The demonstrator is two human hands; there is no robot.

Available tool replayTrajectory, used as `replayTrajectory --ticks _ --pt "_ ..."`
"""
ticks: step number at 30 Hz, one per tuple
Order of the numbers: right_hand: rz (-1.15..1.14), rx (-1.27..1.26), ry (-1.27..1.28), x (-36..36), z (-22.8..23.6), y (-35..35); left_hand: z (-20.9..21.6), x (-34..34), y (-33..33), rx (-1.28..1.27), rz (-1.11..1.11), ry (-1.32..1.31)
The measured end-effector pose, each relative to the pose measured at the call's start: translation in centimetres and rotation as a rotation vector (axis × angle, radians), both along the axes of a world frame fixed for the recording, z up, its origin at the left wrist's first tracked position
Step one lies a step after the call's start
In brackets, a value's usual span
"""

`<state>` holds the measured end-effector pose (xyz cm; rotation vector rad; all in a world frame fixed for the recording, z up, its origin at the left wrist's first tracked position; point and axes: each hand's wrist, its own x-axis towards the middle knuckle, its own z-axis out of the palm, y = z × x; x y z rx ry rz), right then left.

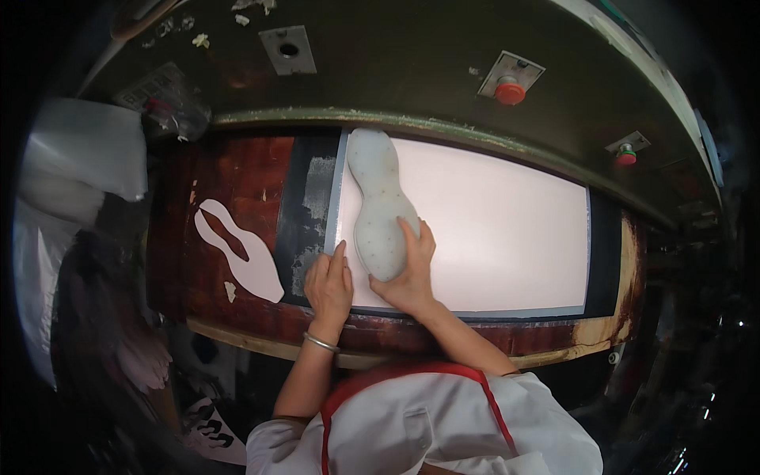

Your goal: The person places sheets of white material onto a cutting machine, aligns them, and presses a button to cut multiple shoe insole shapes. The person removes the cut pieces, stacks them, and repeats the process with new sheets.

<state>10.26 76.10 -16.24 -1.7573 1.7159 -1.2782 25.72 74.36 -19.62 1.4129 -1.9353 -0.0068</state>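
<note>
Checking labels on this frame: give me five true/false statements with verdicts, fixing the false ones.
1. The right hand holds the near end of the pale waisted form. True.
2. The form lies at the right end of the sheet. False: it lies at the left end of the pale pink sheet.
3. A bracelet is on the right wrist. False: the left hand has the bracelet at its wrist.
4. A red button is on the dark green panel. True.
5. The cut-out piece lies on the sheet. False: the pink cut-out lies on the reddish-brown surface.
</note>
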Motion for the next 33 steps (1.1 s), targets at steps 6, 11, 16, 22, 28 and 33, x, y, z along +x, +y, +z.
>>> replayTrajectory --ticks 6,11,16,22,28,33 --pt "0.214 0.100 -0.929 -5.9 1.2 3.4 -1.9 0.7 1.9 -0.065 -0.005 -0.031" --pt "-0.133 0.089 -0.079 -7.3 0.0 6.2 -2.1 0.6 2.0 -0.087 -0.019 -0.014" --pt "-0.100 -0.020 0.178 -7.0 -2.0 4.7 -1.8 0.3 0.8 -0.044 -0.018 0.010" --pt "-0.091 0.001 0.196 -10.5 0.1 0.9 1.7 -0.1 -3.1 0.042 -0.116 0.053" --pt "-0.826 -0.386 0.012 -28.0 11.4 -4.7 4.7 -0.8 -1.8 0.227 -0.087 0.075" --pt "-0.903 -0.370 0.298 -33.0 13.6 -8.4 4.0 -3.7 -4.7 0.243 -0.147 0.113"
